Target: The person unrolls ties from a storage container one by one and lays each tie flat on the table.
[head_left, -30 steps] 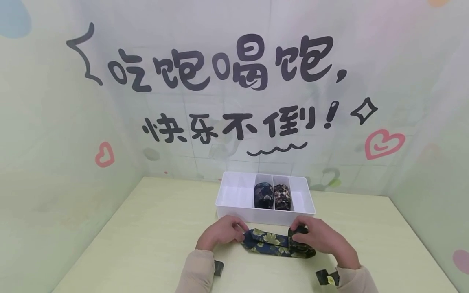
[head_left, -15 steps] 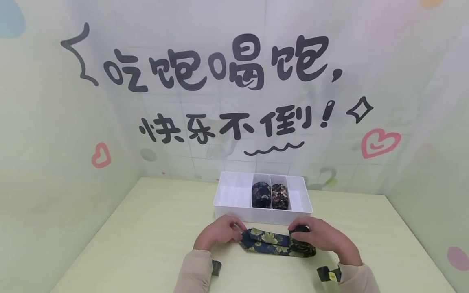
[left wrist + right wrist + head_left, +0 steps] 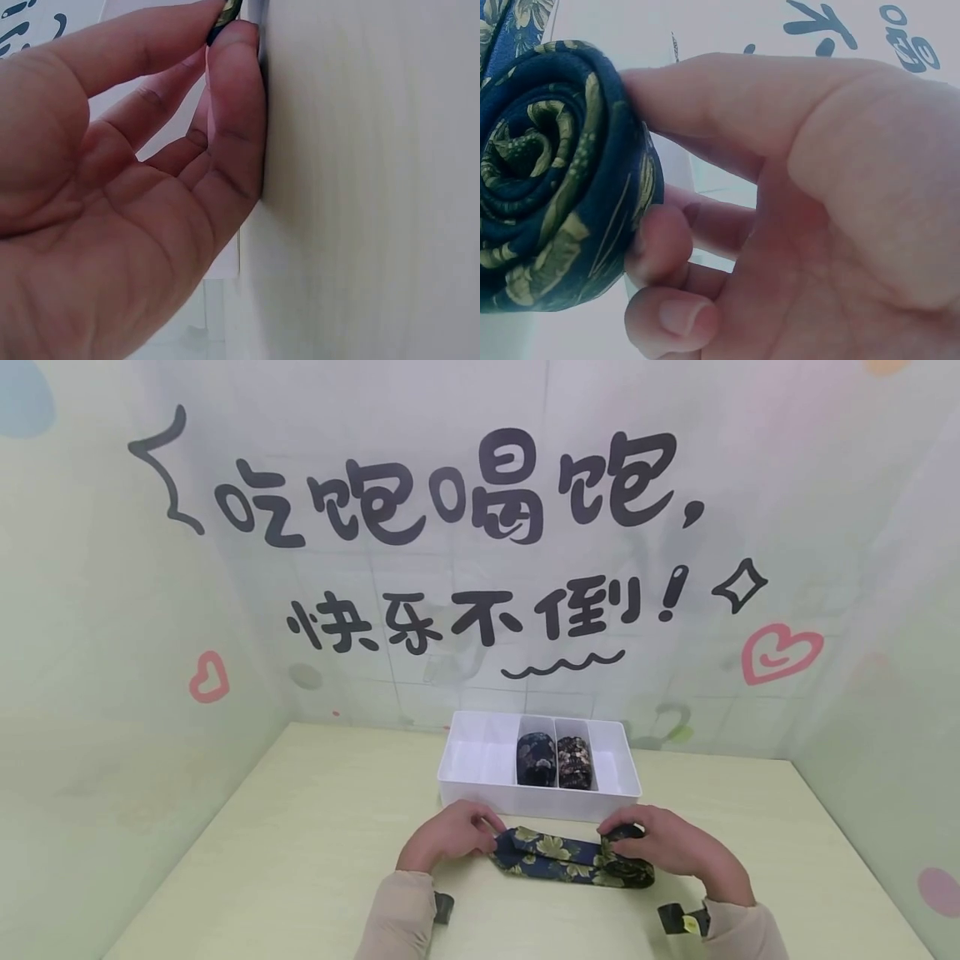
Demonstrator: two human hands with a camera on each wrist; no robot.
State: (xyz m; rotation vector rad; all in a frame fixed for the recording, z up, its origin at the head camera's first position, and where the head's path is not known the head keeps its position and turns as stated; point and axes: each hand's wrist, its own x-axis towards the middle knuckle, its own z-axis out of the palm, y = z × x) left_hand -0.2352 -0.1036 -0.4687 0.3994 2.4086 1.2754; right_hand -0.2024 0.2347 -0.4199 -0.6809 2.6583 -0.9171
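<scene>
A dark blue necktie point(image 3: 555, 847) with yellow-green flowers lies across the table in front of me, its right part wound into a roll. At its pointed left end, my left hand point(image 3: 453, 837) pinches the fabric between thumb and fingers. Only a sliver of the tie point(image 3: 227, 15) shows past the fingertips in the left wrist view. My right hand point(image 3: 667, 843) holds the coil at the other end. In the right wrist view the rolled part point(image 3: 555, 180) shows its spiral side, with thumb and fingers against its outer layer.
Just behind the tie stands a white divided box point(image 3: 517, 799). Two of its middle compartments hold a dark blue floral tie roll point(image 3: 536, 760) and a brown-black patterned roll point(image 3: 575, 762). A printed curtain point(image 3: 375, 677) encloses the table point(image 3: 300, 860).
My right hand has shifted slightly to the right with the rolled end of the tie. My left hand keeps its pinch on the pointed end.
</scene>
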